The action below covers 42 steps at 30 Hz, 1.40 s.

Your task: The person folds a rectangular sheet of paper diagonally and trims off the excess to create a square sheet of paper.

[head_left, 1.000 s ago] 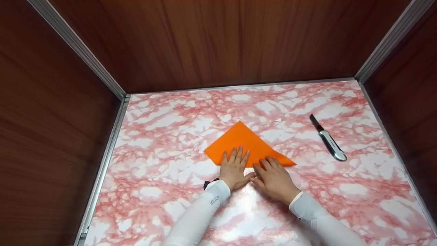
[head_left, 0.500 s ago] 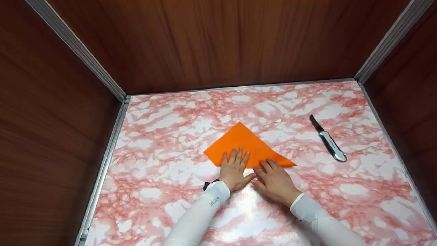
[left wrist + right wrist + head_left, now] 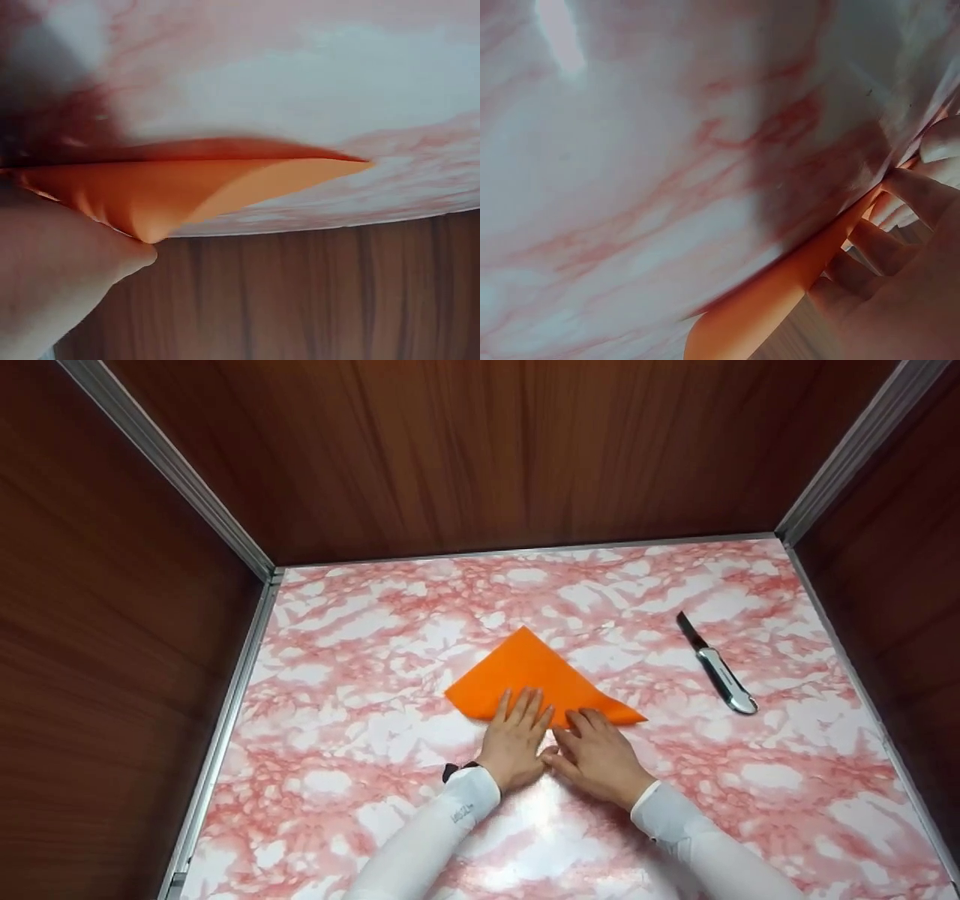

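A folded sheet of orange paper (image 3: 525,669) lies on the table, one corner pointing away from me. My left hand (image 3: 516,744) rests on its near part with the fingers straight and spread. Just right of it, my right hand (image 3: 600,754) touches the near edge with slightly bent fingertips, and the two thumbs nearly meet. In the left wrist view, the paper (image 3: 187,187) curves up off the table beside the hand (image 3: 60,277). The right wrist view has the fingers of the right hand (image 3: 900,270) along the paper's folded edge (image 3: 757,307).
A utility knife (image 3: 726,679) with its dark blade out lies to the right of the paper. The table (image 3: 360,780) has a red and white marbled top. Dark wood panels (image 3: 450,457) with metal edge strips (image 3: 225,720) close it in at the back and sides.
My left hand has slid slightly right and nearer to me over the paper. The paper's near left edge now looks more curved. The right hand has hardly moved; the knife lies still.
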{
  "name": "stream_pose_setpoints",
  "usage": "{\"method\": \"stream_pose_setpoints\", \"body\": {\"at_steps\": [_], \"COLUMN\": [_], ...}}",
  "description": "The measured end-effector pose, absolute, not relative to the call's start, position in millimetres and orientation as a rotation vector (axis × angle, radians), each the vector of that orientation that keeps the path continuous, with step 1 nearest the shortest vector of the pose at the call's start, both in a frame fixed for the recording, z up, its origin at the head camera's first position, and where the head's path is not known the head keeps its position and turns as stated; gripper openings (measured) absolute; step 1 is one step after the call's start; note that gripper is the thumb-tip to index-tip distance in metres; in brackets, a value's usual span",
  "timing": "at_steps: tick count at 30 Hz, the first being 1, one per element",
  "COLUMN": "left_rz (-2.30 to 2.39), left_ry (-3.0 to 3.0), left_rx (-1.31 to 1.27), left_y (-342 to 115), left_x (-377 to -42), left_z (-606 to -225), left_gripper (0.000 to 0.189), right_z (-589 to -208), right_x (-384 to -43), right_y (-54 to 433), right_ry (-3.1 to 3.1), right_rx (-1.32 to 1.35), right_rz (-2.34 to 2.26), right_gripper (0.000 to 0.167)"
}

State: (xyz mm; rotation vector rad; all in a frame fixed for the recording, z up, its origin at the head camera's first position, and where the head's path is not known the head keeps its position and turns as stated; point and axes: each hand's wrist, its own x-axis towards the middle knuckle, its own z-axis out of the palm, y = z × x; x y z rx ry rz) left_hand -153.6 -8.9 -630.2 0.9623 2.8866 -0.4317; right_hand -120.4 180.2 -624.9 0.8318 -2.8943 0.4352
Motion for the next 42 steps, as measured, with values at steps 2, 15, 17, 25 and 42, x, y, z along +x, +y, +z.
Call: {"method": "stream_pose_setpoints", "body": {"at_steps": [2,15,17,25,42], "left_rz": [-0.456,-0.161,-0.152,-0.076,-0.196], "left_ry": [2.854,2.876,2.87,2.841,2.877], "left_rx": [1.014,0.996,1.008,1.021,1.01], "left_y": [-7,-7,-9,-16,-22], "left_x": [-145,-123,-124,-125,-119], "left_z": [-628,-625,-625,-628,-627], "left_gripper": [0.072,0.065,0.066,0.069,0.077], "right_z": [-624,-624,-625,-624,-622], "right_x": [-120,-119,-120,-120,-120], "right_y": [180,180,180,180,180], "right_ry": [-2.905,-2.938,-2.93,-2.905,-2.942], "right_rx": [0.829,0.817,0.818,0.835,0.825], "right_rz": [0.426,0.403,0.403,0.401,0.4], "right_gripper": [0.067,0.07,0.07,0.069,0.07]}}
